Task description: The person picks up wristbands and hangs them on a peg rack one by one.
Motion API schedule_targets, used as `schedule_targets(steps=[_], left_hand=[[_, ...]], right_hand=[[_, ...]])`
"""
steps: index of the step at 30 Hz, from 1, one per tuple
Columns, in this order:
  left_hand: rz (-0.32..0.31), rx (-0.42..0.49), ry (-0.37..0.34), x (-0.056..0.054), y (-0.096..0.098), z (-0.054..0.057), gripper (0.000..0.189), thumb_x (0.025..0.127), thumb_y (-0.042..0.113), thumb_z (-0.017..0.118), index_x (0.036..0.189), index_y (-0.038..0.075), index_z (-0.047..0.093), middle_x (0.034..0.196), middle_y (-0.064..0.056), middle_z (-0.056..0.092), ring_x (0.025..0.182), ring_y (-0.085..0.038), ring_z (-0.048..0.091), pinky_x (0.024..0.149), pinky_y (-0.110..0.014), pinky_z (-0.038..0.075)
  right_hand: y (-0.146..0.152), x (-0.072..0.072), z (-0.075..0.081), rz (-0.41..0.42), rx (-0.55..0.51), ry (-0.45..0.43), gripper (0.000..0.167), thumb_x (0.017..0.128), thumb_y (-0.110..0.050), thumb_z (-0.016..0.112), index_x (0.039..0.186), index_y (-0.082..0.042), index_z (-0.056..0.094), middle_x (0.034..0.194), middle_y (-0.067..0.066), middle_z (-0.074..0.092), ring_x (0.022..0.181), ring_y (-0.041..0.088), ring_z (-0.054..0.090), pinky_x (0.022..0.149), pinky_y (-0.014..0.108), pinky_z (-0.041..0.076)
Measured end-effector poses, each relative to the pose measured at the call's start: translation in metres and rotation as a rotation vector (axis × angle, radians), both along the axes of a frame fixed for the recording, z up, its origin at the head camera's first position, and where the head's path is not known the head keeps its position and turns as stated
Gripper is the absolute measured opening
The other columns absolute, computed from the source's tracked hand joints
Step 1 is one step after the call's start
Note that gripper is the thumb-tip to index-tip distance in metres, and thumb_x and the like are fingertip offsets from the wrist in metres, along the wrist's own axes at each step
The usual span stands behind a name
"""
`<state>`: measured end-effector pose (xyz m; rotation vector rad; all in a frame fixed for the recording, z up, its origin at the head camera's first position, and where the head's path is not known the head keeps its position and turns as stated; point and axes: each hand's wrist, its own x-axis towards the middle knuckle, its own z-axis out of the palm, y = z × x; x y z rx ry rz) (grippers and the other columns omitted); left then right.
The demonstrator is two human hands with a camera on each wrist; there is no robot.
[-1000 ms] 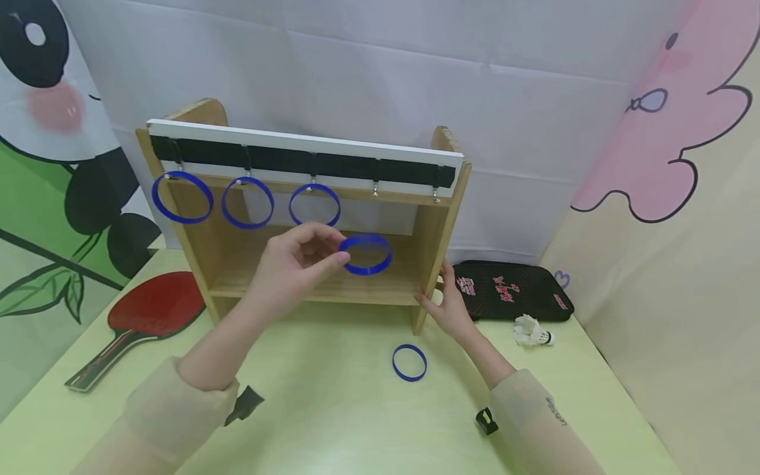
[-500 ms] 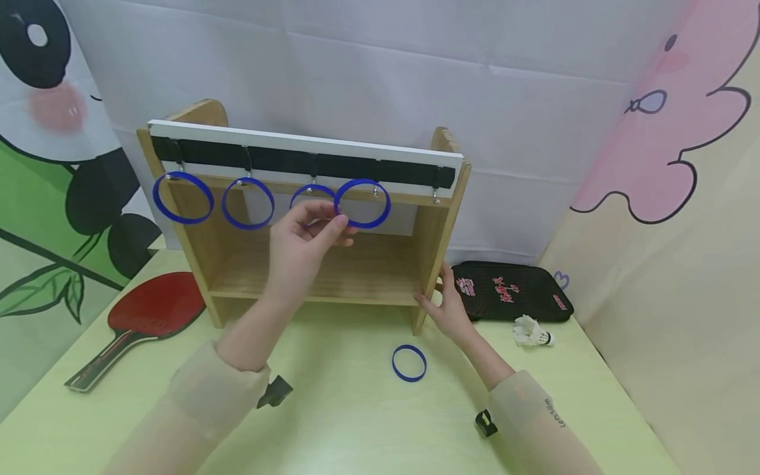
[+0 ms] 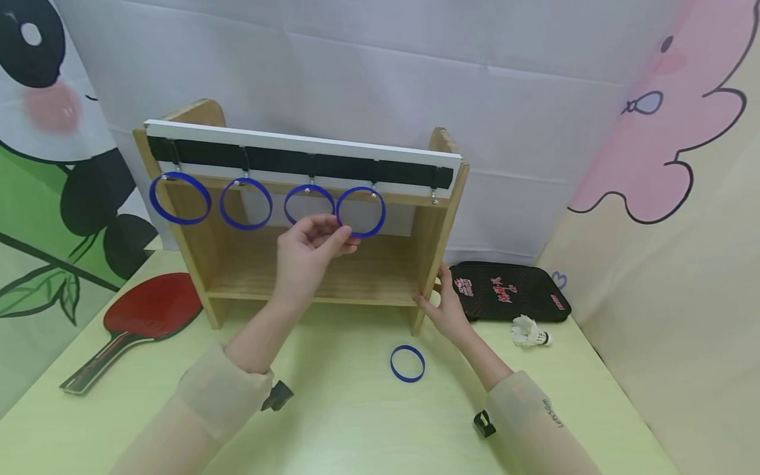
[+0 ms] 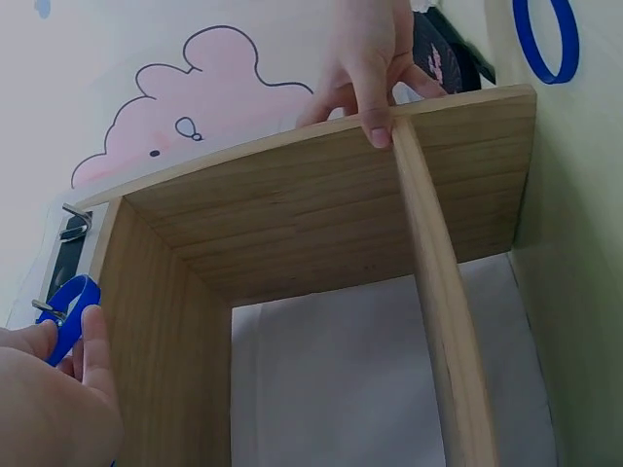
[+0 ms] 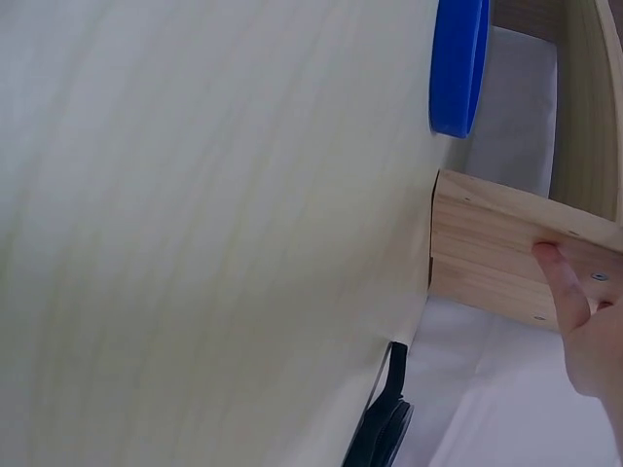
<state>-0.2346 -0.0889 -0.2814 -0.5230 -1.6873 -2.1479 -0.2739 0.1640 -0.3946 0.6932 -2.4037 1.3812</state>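
Note:
My left hand (image 3: 305, 260) pinches a thin blue ring (image 3: 383, 212) between thumb and fingers, at the fourth hook of the wooden shelf (image 3: 341, 298). In the left wrist view the hook (image 4: 49, 311) overlaps the ring's loop; whether the ring's weight rests on it, I cannot tell. Three more blue rings hang from the hooks to the left, the nearest partly behind my left hand. The fifth hook (image 3: 435, 196), at the right end, is bare. My right hand (image 3: 448, 310) grips the shelf's right side panel, thumb on its front edge, fingers on the outer face.
One blue ring (image 3: 392, 363) lies on the table before the shelf. A red table tennis bat (image 3: 156, 307) lies left; a black case (image 3: 510, 290) and a shuttlecock (image 3: 530, 332) lie right. White cloth hangs behind the shelf.
My left hand has raised the ring from in front of the shelf opening to the fourth hook, then lowered it slightly. My right hand has stayed on the side panel.

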Motion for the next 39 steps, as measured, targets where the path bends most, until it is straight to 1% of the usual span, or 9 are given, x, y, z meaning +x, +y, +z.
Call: schedule_targets(steps=[3, 6, 13, 18, 22, 25, 30, 34, 39], left_hand=[[0.007, -0.035, -0.011, 0.000, -0.001, -0.003, 0.028, 0.085, 0.012, 0.070, 0.104, -0.005, 0.059, 0.098, -0.024, 0.063, 0.081, -0.022, 0.070, 0.074, -0.033, 0.057], [0.026, -0.094, -0.023, 0.003, -0.004, -0.004, 0.030, 0.086, 0.015, 0.069, 0.108, -0.003, 0.058, 0.099, -0.021, 0.064, 0.084, -0.023, 0.070, 0.076, -0.032, 0.056], [0.071, -0.264, -0.012, 0.018, -0.009, -0.007, 0.031, 0.085, 0.016, 0.070, 0.110, 0.001, 0.059, 0.101, -0.014, 0.064, 0.088, -0.018, 0.068, 0.078, -0.025, 0.055], [0.135, -0.481, 0.084, 0.031, -0.006, -0.010, 0.027, 0.083, 0.018, 0.073, 0.107, 0.008, 0.064, 0.101, -0.007, 0.066, 0.089, -0.010, 0.064, 0.079, -0.021, 0.053], [0.179, -0.633, 0.206, 0.041, -0.002, -0.013, 0.028, 0.081, 0.013, 0.075, 0.107, 0.010, 0.066, 0.098, -0.002, 0.067, 0.086, -0.008, 0.063, 0.076, -0.022, 0.054], [0.175, -0.700, 0.256, 0.043, 0.000, -0.020, 0.031, 0.079, 0.011, 0.076, 0.108, 0.009, 0.066, 0.099, 0.000, 0.067, 0.087, -0.010, 0.063, 0.075, -0.023, 0.054], [0.136, -0.820, 0.248, 0.042, 0.002, -0.037, 0.035, 0.079, 0.017, 0.076, 0.112, 0.012, 0.065, 0.106, 0.003, 0.067, 0.095, -0.012, 0.062, 0.078, -0.028, 0.054], [0.075, -0.905, 0.251, 0.044, 0.006, -0.053, 0.038, 0.079, 0.019, 0.076, 0.115, 0.011, 0.064, 0.109, -0.001, 0.066, 0.099, -0.015, 0.062, 0.085, -0.033, 0.053], [-0.011, -1.005, 0.245, 0.042, 0.010, -0.079, 0.044, 0.080, 0.023, 0.075, 0.121, 0.016, 0.061, 0.111, 0.002, 0.065, 0.105, -0.016, 0.060, 0.093, -0.038, 0.049]], right_hand=[[0.000, 0.000, 0.001, 0.006, -0.009, -0.006, 0.075, 0.088, 0.001, 0.062, 0.145, -0.003, 0.014, 0.139, 0.030, 0.033, 0.116, 0.049, 0.050, 0.083, 0.054, 0.051], [-0.001, 0.001, 0.001, 0.010, -0.016, -0.007, 0.076, 0.088, 0.001, 0.062, 0.145, -0.003, 0.013, 0.139, 0.030, 0.033, 0.116, 0.049, 0.050, 0.083, 0.055, 0.051], [0.000, 0.002, 0.002, 0.008, -0.017, -0.019, 0.075, 0.088, 0.000, 0.062, 0.145, -0.003, 0.013, 0.140, 0.030, 0.032, 0.116, 0.050, 0.049, 0.084, 0.057, 0.050], [0.000, 0.002, 0.001, 0.010, -0.018, -0.017, 0.075, 0.088, 0.000, 0.062, 0.145, -0.004, 0.013, 0.140, 0.030, 0.031, 0.117, 0.049, 0.049, 0.086, 0.056, 0.049], [0.000, 0.001, 0.000, 0.014, -0.018, -0.018, 0.075, 0.088, 0.000, 0.062, 0.145, -0.004, 0.013, 0.140, 0.030, 0.031, 0.117, 0.049, 0.049, 0.087, 0.055, 0.049], [-0.001, 0.000, 0.000, 0.013, -0.023, -0.022, 0.075, 0.088, 0.001, 0.062, 0.145, -0.003, 0.013, 0.140, 0.030, 0.031, 0.117, 0.049, 0.048, 0.088, 0.056, 0.048], [0.000, 0.000, -0.001, 0.009, -0.015, -0.024, 0.074, 0.088, 0.001, 0.061, 0.145, -0.003, 0.014, 0.141, 0.030, 0.031, 0.118, 0.048, 0.048, 0.086, 0.054, 0.050], [-0.001, 0.000, 0.000, 0.007, -0.014, -0.021, 0.074, 0.088, 0.001, 0.062, 0.145, -0.002, 0.014, 0.140, 0.030, 0.032, 0.117, 0.049, 0.048, 0.084, 0.054, 0.051], [-0.001, 0.001, 0.001, 0.005, -0.017, -0.002, 0.074, 0.088, 0.001, 0.062, 0.144, 0.001, 0.014, 0.136, 0.031, 0.034, 0.116, 0.049, 0.049, 0.083, 0.053, 0.051]])
